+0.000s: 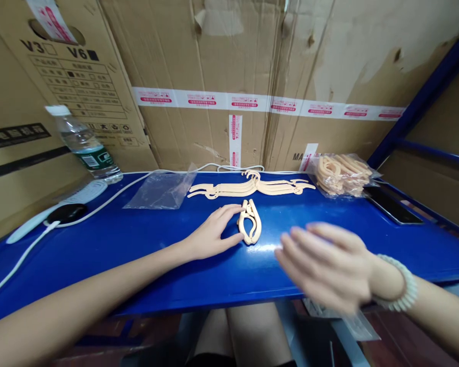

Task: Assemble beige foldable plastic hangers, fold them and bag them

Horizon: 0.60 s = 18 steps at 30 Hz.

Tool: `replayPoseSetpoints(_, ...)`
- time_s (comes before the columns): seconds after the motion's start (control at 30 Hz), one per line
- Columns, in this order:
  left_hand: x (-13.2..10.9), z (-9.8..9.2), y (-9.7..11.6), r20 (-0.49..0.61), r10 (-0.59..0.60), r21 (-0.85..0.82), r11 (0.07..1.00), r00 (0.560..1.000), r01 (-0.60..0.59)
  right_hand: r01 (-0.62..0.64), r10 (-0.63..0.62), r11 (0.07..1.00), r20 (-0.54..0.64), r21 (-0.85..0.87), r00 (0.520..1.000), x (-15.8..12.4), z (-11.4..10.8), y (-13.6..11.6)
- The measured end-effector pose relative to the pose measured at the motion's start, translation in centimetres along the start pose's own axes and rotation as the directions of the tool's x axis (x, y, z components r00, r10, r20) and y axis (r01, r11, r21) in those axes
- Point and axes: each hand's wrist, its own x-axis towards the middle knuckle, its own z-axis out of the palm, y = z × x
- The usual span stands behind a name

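While the left hand [210, 237] lies on the blue table [137, 244], its fingers are loosely spread and its thumb and fingertips touch the left side of a small folded cream plastic piece [249, 221]. It is not closed around it. The piece lies flat near the middle of the table, just in front of a row of cream hangers [252, 187] laid flat, end to end.

The right hand [325, 265] hovers over the table's near edge, to the right of the piece and apart from it. It is blurred, but the fingers are stretched out and it holds nothing. A pale bead bracelet [403, 290] sits on that wrist.

At the back right, a clear bag of hangers [342, 174] rests against the cardboard boxes [214, 61], with a dark phone [392, 204] just beside it. An empty clear bag [160, 189] lies left of the hanger row. Further left stands a water bottle [84, 145] — tilted in this view — near a white cable [110, 196] and a black oval object [66, 212].
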Motion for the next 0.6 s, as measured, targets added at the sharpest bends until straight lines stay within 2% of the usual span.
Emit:
replayPoseSetpoints(0.03, 0.0, 0.0, 0.1, -0.015, -0.006, -0.001, 1.0, 1.0, 0.006, 0.019, -0.018, 0.999, 0.027, -0.033, 0.999, 0.2, 0.7, 1.3)
replayPoseSetpoints(0.1, 0.1, 0.0, 0.3, -0.05, -0.024, -0.003, 1.0, 0.998, 0.024, -0.027, 0.031, 0.998, 0.075, -0.054, 0.997, 0.5, 2.5, 3.5)
replayPoseSetpoints(0.2, 0.1, -0.1, 0.6, -0.068, -0.046, 0.0, 0.999, 0.997, 0.046, -0.154, 0.118, 0.979, 0.246, 0.131, 0.962, 0.2, 5.5, 5.1)
replayPoseSetpoints(0.3, 0.1, -0.3, 0.7, -0.046, -0.044, 0.002, 0.999, 0.998, 0.044, -0.219, 0.128, 0.935, 0.312, 0.277, 0.941, -0.4, 7.6, 5.1)
replayPoseSetpoints(0.4, 0.1, -0.3, 0.6, -0.028, -0.05, 0.01, 0.999, 0.998, 0.05, -0.245, 0.133, 0.906, 0.315, 0.346, 0.94, -1.0, 8.5, 4.8)
replayPoseSetpoints(0.6, 0.1, -0.4, 0.4, -0.023, -0.083, 0.078, 0.993, 0.996, 0.084, -0.302, 0.145, 0.835, 0.345, 0.46, 0.927, -1.5, 8.1, 5.2)
